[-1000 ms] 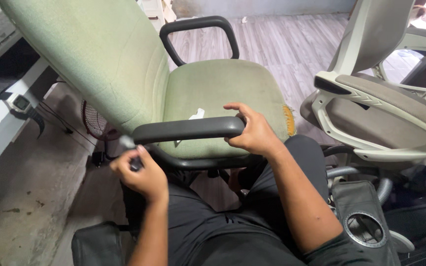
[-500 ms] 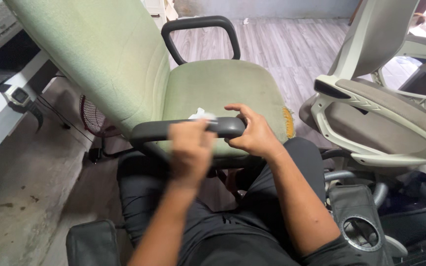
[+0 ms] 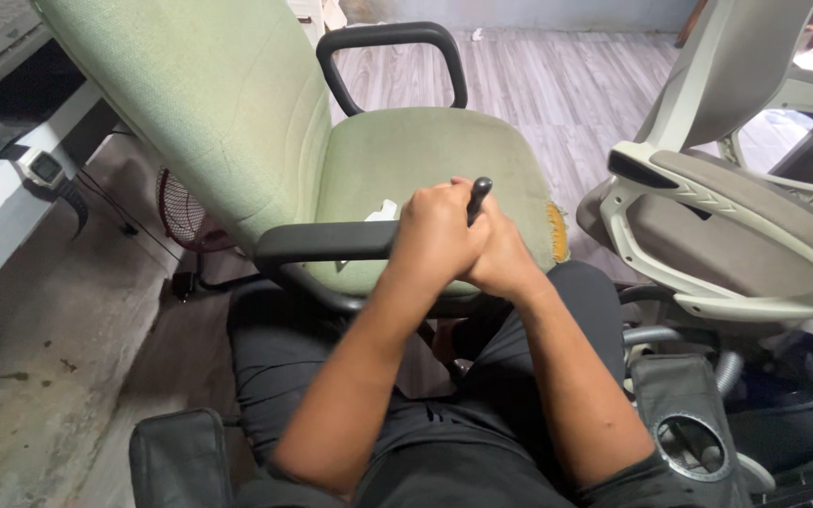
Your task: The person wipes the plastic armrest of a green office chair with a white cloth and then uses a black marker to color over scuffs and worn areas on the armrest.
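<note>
Two hands meet at the front end of the near armrest of the green office chair. The left hand is clenched round a dark-handled tool, whose handle stands up just above the knuckles. The right hand grips the armrest end beneath; its fingers are mostly hidden.

Step, as judged: the tool is being set to the armrest end. The next move calls for a steady brace from the right hand.

Half a second earlier the left hand was mid-air, crossing over; now it is closed against the right.
</note>
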